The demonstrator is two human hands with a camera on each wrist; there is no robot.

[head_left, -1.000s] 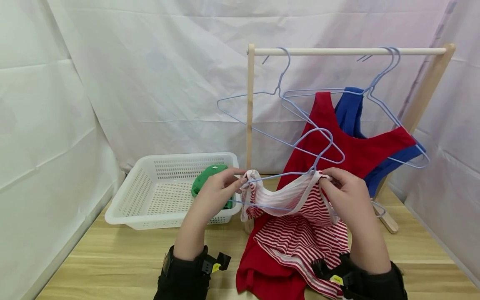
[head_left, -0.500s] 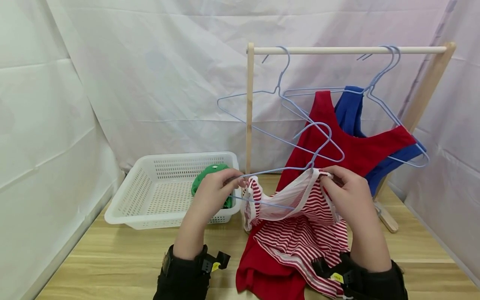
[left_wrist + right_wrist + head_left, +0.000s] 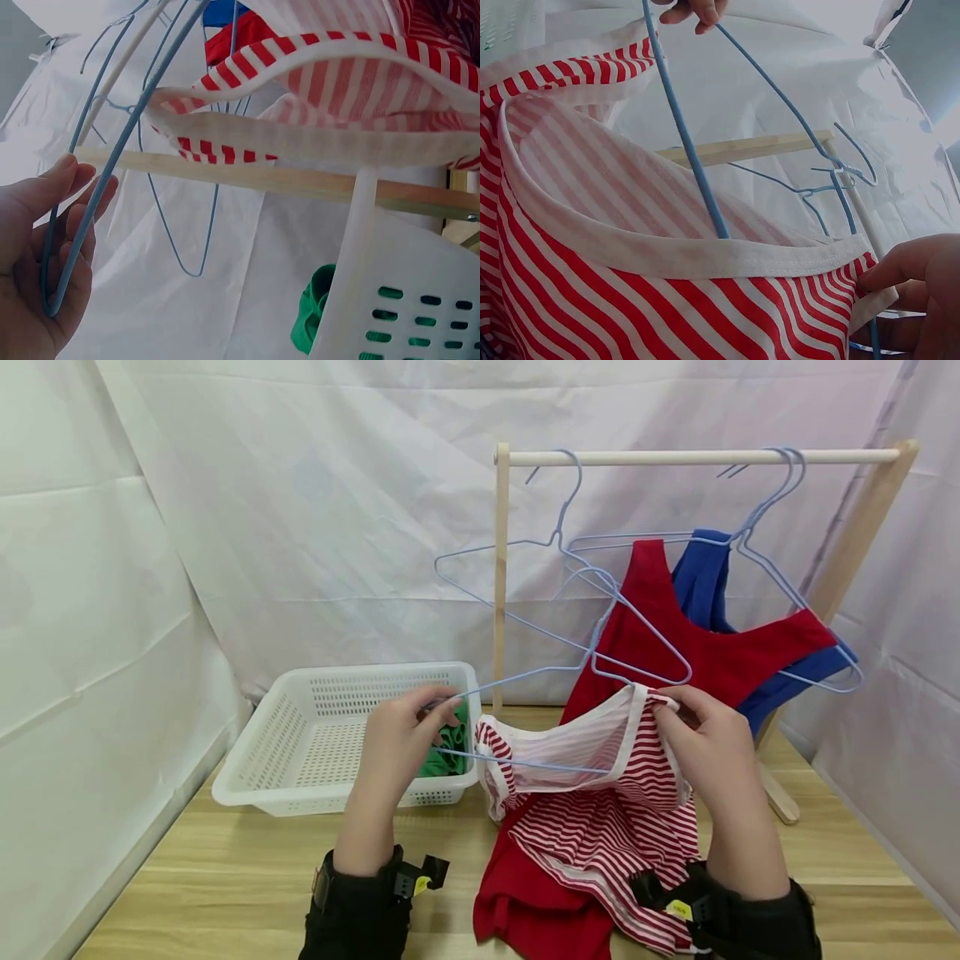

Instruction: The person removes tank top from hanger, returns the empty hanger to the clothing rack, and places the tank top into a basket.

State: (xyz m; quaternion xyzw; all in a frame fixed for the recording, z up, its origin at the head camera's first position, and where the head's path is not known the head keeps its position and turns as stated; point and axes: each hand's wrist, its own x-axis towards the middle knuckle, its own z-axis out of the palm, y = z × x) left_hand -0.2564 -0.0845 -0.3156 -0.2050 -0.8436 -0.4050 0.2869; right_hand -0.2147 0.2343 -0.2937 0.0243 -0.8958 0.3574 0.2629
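My left hand point(image 3: 397, 731) pinches the left end of a light-blue wire hanger point(image 3: 517, 677). In the left wrist view, that hanger's bent corner point(image 3: 54, 304) lies across the fingers. My right hand point(image 3: 708, 735) grips the shoulder strap of a red-and-white striped sleeveless top point(image 3: 651, 764). The hanger runs through the neck opening, its other end inside the top beside my right hand, as the right wrist view shows the blue wire point(image 3: 875, 341) below the strap. The top's left strap point(image 3: 495, 752) hangs loose, apart from my left hand. The lower part of the top drapes toward the table.
A wooden rack point(image 3: 501, 585) carries an unused blue hanger point(image 3: 468, 553) plus a red garment point(image 3: 705, 652) and a blue garment point(image 3: 697, 572) on hangers. The red one trails onto the table point(image 3: 225, 877). Left stands a white basket point(image 3: 258, 768) with green cloth point(image 3: 453, 739) inside.
My left hand has moved left, away from the top's left strap, drawing the hanger with it. The hanger's hook has shifted left and up. My right hand still grips the other strap.
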